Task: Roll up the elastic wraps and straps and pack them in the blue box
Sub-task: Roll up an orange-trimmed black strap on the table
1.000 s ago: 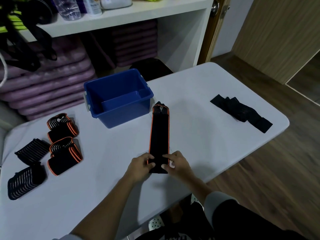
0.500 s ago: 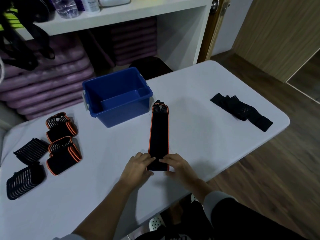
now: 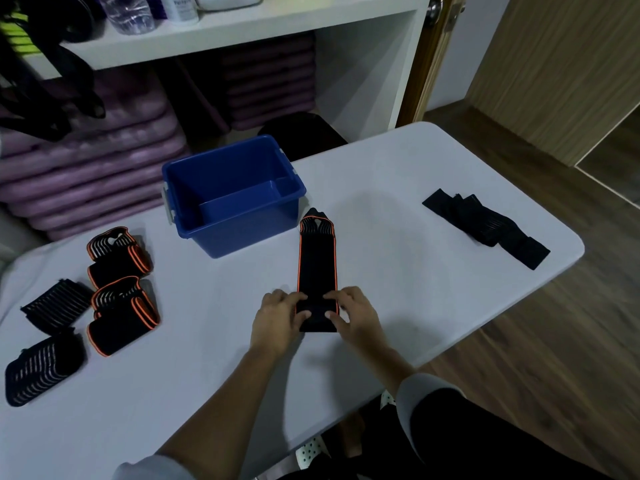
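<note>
Both hands are sitting a little farther up the wrap (image 3: 317, 268) than half a second ago, with its near end now poking out below the fingers. That wrap, black with orange edges, is lying flat on the table (image 3: 398, 237), running from the hands toward the box (image 3: 232, 195), its far end just beside the box's right corner. Left hand (image 3: 277, 322) is pinching the wrap's left edge between thumb and fingers; right hand (image 3: 356, 317) is doing the same on the right edge. Two orange-edged rolls (image 3: 119, 289) are lying at the left, touching each other, with two black striped wraps (image 3: 48, 337) beside them. One long black strap (image 3: 485, 226) is lying loosely folded near the table's right end, well apart from the hands.
</note>
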